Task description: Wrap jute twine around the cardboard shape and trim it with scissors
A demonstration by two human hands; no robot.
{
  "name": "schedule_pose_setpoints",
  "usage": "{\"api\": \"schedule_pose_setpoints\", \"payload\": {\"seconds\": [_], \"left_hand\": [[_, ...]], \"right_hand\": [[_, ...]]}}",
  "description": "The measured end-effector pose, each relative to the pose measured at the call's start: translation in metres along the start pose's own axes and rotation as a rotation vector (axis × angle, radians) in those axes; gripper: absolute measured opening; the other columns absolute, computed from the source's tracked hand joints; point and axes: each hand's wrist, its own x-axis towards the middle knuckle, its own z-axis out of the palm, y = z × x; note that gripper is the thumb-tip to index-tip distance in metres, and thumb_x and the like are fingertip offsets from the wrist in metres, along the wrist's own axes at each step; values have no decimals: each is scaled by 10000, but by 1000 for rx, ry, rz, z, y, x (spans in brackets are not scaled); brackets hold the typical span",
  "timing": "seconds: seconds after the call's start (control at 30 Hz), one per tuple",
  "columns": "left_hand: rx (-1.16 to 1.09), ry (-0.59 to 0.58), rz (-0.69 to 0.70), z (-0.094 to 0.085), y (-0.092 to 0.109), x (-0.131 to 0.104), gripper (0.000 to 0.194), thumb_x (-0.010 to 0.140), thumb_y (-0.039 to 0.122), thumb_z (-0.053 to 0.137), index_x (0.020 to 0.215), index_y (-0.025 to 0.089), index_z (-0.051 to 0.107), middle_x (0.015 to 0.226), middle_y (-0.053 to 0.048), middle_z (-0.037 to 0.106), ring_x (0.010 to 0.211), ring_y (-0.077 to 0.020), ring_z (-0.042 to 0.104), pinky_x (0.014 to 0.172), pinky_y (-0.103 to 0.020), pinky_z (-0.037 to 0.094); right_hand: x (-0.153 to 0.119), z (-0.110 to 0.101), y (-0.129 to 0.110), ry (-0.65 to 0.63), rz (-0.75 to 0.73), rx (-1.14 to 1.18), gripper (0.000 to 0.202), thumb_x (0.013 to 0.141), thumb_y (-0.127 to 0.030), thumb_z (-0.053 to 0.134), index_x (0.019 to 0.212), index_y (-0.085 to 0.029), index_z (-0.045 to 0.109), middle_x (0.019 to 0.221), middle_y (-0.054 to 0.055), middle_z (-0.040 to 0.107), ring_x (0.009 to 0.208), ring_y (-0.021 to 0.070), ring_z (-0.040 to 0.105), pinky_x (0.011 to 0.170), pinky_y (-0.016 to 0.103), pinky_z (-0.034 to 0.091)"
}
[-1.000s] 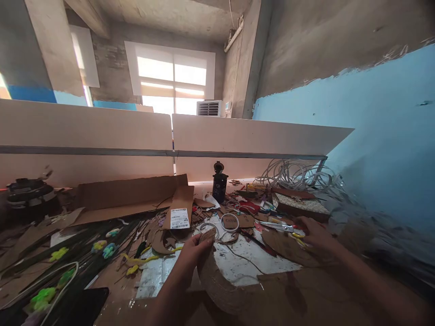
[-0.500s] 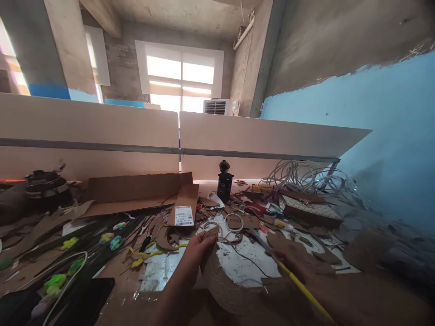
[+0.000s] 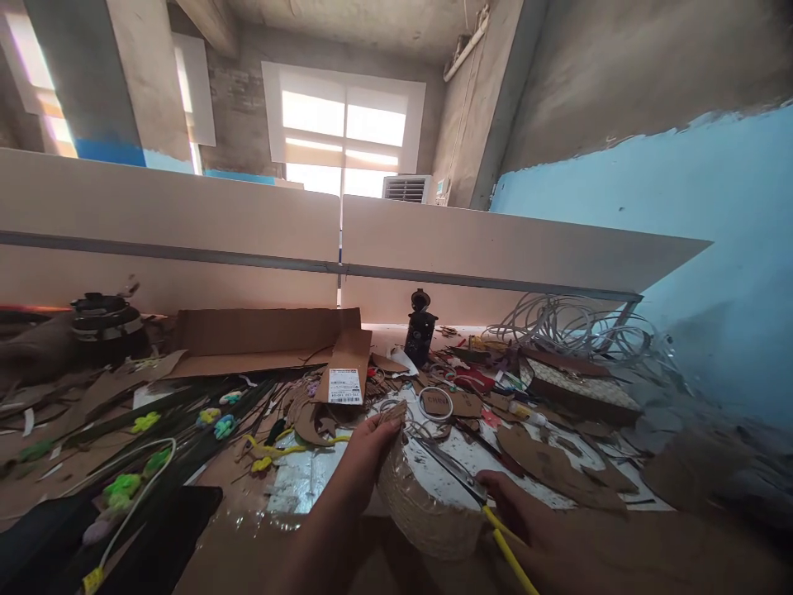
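Note:
My left hand point(image 3: 375, 442), thumb on top and fingers closed, grips the upper end of a curved brown cardboard band point(image 3: 434, 522). The band has a wrinkled, glossy surface like tape and bends round toward the lower right. In my right hand point(image 3: 520, 512) is a pair of scissors point(image 3: 455, 471) with silver blades and yellow handles. Its blades point up and left, over the band's opening and toward my left fingers. Whether they touch the cardboard I cannot tell. A white ring point(image 3: 436, 403) lies just beyond my left hand.
Cardboard scraps point(image 3: 551, 463) cover the table on the right. A black bottle point(image 3: 420, 335) with its lid up stands at the back, near a long cardboard box point(image 3: 260, 339). Coiled clear tubing point(image 3: 570, 326) lies back right. Coloured pipe-cleaner-like flowers point(image 3: 121, 489) lie left.
The scissors have swung in from the right, and their blades now lie over the band near my left hand. The view has shifted slightly left. My left hand keeps its grip.

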Motion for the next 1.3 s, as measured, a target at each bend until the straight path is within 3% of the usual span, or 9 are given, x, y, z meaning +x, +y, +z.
{"api": "schedule_pose_setpoints", "payload": {"seconds": [0.3, 0.57, 0.83, 1.0, 1.17, 1.3], "left_hand": [[-54, 5, -27, 3, -8, 2, 328, 558, 329, 891, 753, 128, 720, 591, -17, 688, 528, -133, 596, 541, -228, 436], [-27, -15, -35, 12, -7, -7, 228, 599, 287, 855, 693, 137, 709, 579, -19, 680, 527, -139, 600, 553, -231, 454], [-28, -32, -49, 8, -12, -3, 248, 616, 311, 859, 703, 139, 703, 604, -23, 694, 524, -134, 591, 573, -235, 457], [-45, -46, -58, 12, -6, -6, 262, 584, 329, 873, 651, 154, 690, 534, 1, 647, 477, -127, 548, 584, -245, 469], [-6, -50, -38, 8, -11, -4, 238, 645, 328, 845, 622, 163, 675, 501, 9, 615, 460, -125, 527, 575, -241, 452], [-24, -49, -29, 1, -18, -1, 281, 668, 365, 853, 710, 143, 687, 591, -14, 662, 524, -134, 579, 549, -228, 423]], "right_hand": [[7, 13, 10, 115, -70, -43, 531, 777, -476, 678, 1269, -278, 669, 1285, 87, 697, 1137, 321, 650, 944, 365, 547], [11, 17, -3, 135, -123, -96, 526, 752, -425, 675, 1258, -284, 676, 1252, 88, 700, 1120, 339, 647, 933, 402, 543], [16, 24, 5, 175, -125, -136, 500, 752, -418, 694, 1238, -304, 688, 1168, 56, 744, 947, 295, 700, 779, 326, 568], [18, 27, 6, 171, -147, -153, 468, 770, -398, 695, 1229, -304, 696, 1237, 57, 732, 1042, 305, 703, 843, 316, 571], [18, 22, 4, 149, -116, -235, 500, 768, -404, 699, 1259, -309, 687, 1284, 36, 720, 1171, 298, 674, 955, 291, 545], [17, 21, 2, 136, -81, -316, 501, 757, -405, 665, 1253, -344, 700, 1189, 16, 767, 1051, 297, 733, 835, 281, 585]]}}
